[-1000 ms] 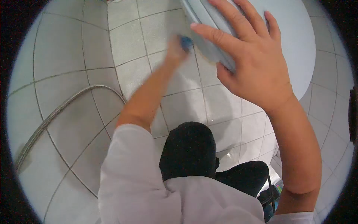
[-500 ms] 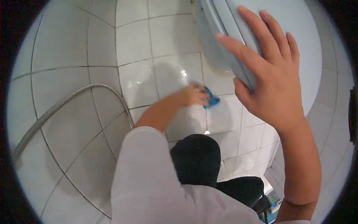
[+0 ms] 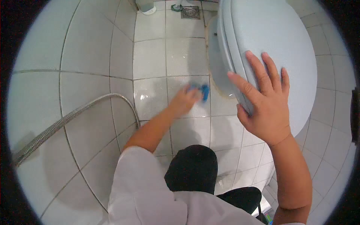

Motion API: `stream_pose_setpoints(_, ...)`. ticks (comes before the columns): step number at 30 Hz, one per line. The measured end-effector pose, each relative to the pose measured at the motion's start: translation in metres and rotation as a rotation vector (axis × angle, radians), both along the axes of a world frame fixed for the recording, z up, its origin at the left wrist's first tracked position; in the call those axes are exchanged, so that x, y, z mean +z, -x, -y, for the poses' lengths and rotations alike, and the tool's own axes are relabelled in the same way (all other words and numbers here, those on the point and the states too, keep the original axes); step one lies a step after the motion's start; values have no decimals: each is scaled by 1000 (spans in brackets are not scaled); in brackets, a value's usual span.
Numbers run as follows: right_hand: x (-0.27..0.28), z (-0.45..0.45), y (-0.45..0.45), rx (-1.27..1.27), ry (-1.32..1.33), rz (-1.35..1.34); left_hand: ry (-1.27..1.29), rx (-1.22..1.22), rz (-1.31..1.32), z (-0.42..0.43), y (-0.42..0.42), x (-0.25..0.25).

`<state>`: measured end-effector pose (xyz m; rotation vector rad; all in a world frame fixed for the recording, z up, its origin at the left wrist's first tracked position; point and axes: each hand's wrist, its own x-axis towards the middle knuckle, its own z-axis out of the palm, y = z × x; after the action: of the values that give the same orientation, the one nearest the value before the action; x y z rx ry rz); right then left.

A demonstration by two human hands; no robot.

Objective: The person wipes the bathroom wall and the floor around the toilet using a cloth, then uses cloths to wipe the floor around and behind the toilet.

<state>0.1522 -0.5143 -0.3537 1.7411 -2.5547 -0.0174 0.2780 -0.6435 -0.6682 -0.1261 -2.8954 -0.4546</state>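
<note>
My left hand [image 3: 183, 102] is closed around a small blue scrubber [image 3: 204, 92] low over the wet white floor tiles [image 3: 152, 92]. Both are smeared by motion, so I cannot tell if the blue thing is a brush or a cloth. My right hand [image 3: 269, 105] lies on the closed lid of the pale toilet [image 3: 279, 33]. Its fingers are spread over the top, and the thumb rests by the near edge of lid and seat.
A metal shower hose [image 3: 60, 122] loops along the tiled wall [image 3: 90, 90] at left. At the far end are a square floor drain [image 3: 190, 12], a green object [image 3: 176, 7] and a white-based container [image 3: 148, 9]. My dark-clothed knee [image 3: 193, 167] is below.
My view has shifted, bringing the drain and far floor into sight. My left hand with the blue scrubber has moved across the tiles. My right hand stays on the lid.
</note>
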Motion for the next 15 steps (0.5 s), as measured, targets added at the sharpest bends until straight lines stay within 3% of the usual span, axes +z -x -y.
stream_pose_setpoints(1, 0, 1, -1, -3, 0, 13, -441, 150, 210, -22, -35, 17)
stream_pose_setpoints(3, -1, 2, -1, -6, -3, 21, -64, -136, 382, -35, -92, -7)
stream_pose_setpoints(6, 0, 3, 0, -22, -18, 31, -97, -154, 257, -26, -88, -30)
stream_pose_setpoints(8, -1, 5, -2, -17, -22, 13, -71, 46, 389, -5, -39, -27)
stream_pose_setpoints(9, -3, 5, -3, -16, -26, 17, 66, 186, 252, 8, -10, -47)
stream_pose_setpoints(11, -3, 4, -1, -12, -27, -14, -22, 395, 211, 47, 64, -49)
stream_pose_setpoints(12, -3, 6, -1, -12, -26, -20, -89, 497, 99, 63, 94, -36)
stream_pose_setpoints(15, -2, 4, -1, -22, -29, -13, -145, 697, 309, 106, 166, 5)
